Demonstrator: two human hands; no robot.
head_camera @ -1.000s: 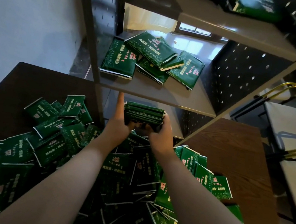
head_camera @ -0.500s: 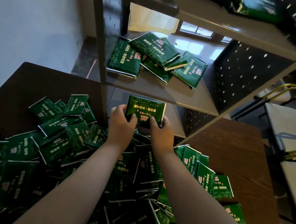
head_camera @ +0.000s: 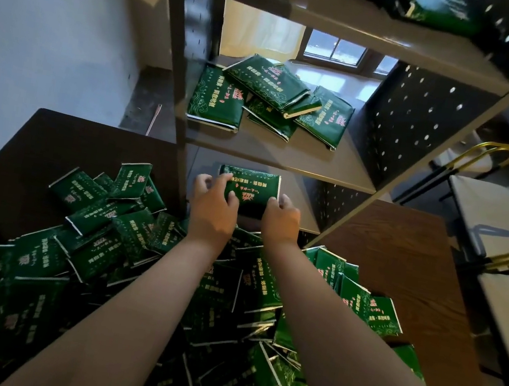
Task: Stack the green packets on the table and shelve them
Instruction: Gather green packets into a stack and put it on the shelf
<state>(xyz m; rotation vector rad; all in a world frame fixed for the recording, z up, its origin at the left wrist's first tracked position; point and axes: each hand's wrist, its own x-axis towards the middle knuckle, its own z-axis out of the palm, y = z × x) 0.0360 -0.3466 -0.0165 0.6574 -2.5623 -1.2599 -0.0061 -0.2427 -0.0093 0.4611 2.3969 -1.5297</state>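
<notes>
Gripping the packet stack (head_camera: 255,189) are the left hand (head_camera: 213,211) and right hand (head_camera: 280,218).

packet stack (head_camera: 252,189): green, face-up, at lower shelf (head_camera: 299,208) | loose packets (head_camera: 99,235): heaped on table (head_camera: 54,144)

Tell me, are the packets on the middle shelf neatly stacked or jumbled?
Jumbled: the packets lie overlapping at different angles on the shelf, one propped across others, not one squared stack.

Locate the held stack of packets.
Head view, centre: the held stack sits between the left hand and right hand, at the lower shelf, below the loose packets and beyond the table's pile.
</notes>
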